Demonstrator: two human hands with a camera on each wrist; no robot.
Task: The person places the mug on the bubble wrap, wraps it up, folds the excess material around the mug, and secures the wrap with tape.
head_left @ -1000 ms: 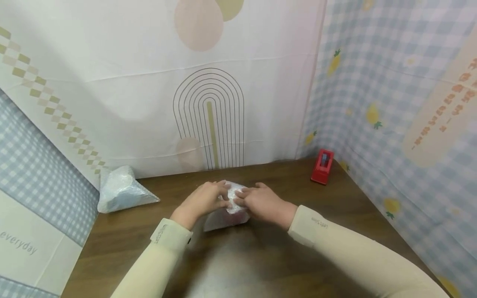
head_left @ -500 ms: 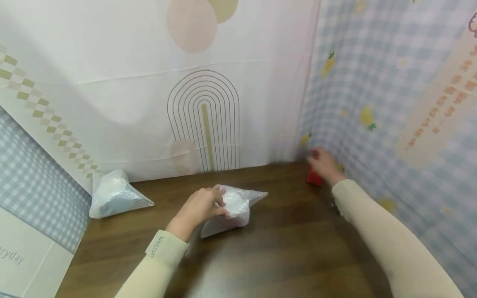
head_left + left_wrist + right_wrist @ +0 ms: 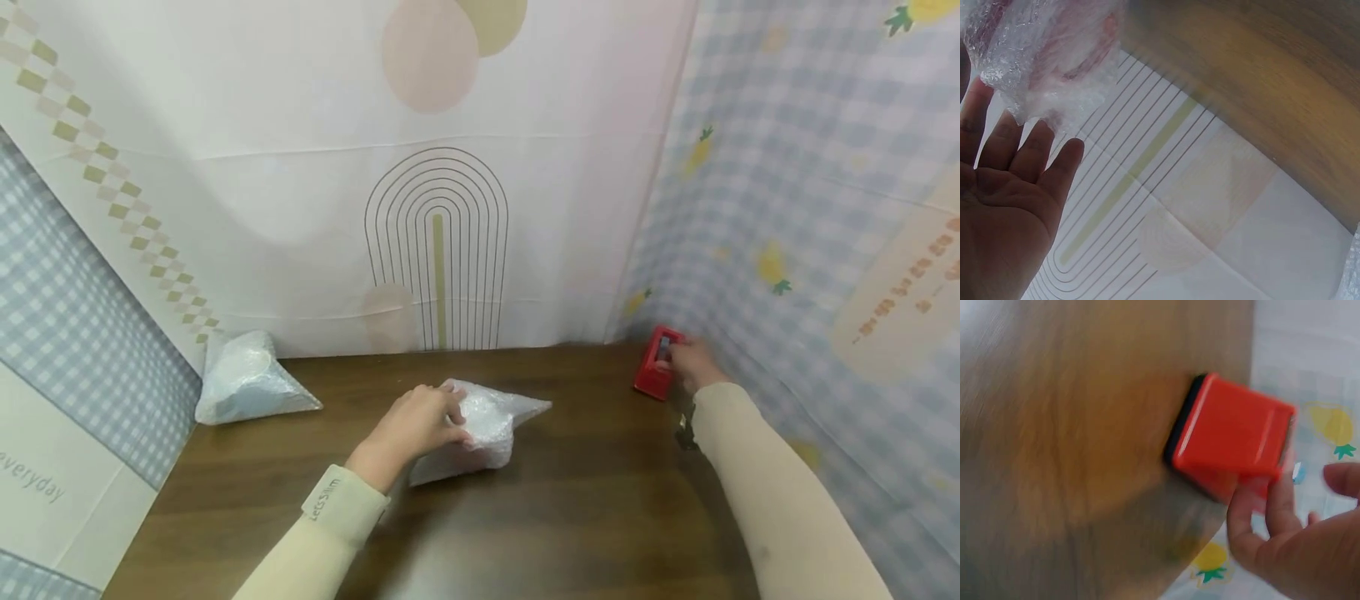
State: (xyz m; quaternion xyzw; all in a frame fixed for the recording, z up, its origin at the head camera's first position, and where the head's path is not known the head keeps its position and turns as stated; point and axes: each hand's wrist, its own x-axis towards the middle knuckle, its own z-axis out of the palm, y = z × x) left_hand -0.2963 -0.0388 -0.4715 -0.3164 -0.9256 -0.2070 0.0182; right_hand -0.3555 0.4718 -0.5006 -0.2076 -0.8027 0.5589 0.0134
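A bubble-wrapped package (image 3: 487, 421) with reddish contents stands on the table, its pointed flap sticking out to the right. My left hand (image 3: 420, 421) grips its upper left side, thumb in front and fingers over the top. In the left wrist view, the fingertips of the left hand (image 3: 1016, 181) touch the crinkled bubble wrap (image 3: 1054, 62). At the far right, my right hand (image 3: 692, 364) is at a red tape dispenser (image 3: 654, 375). The right wrist view shows fingers (image 3: 1282, 506) against the dispenser's side, while the thumb stands apart from it.
Another bubble-wrapped bundle (image 3: 251, 379) sits at the table's back left corner. A white patterned cloth (image 3: 300, 208) hangs along the back edge of the wooden table (image 3: 592, 500). Checked cloth (image 3: 780, 358) closes off the right side, close beside the right hand.
My right hand has left the package and moved right to the tape dispenser, uncovering the package's pointed flap. The left hand keeps its hold on the package. The head view has shifted slightly.
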